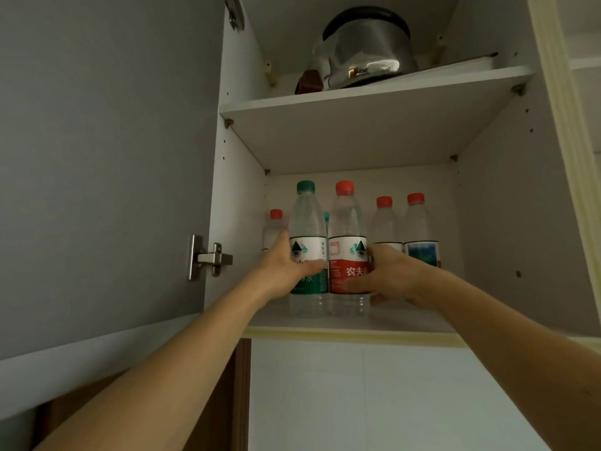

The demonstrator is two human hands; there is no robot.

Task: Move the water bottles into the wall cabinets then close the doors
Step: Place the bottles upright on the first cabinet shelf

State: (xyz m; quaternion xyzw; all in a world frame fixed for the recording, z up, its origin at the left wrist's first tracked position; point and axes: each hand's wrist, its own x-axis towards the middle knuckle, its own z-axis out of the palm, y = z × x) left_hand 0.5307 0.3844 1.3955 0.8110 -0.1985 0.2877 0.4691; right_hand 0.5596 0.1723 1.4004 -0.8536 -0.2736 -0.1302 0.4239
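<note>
1. An open wall cabinet (497,222) with white shelves. On the lower shelf (406,320) the left hand (286,271) grips the green-capped bottle (307,229) and the right hand (390,275) grips the red-capped bottle (346,232), both upright near the front.
2. Pushed back carelessly, they could topple the three smaller bottles (383,222) behind.
3. A steel kettle (364,50) sits above; the grey door (97,157) on the left hangs open.

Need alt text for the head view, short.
Left hand grips a green-capped bottle and right hand a red-capped bottle, both upright on the lower shelf of an open cabinet. More bottles stand behind; a steel pot sits above.
</note>
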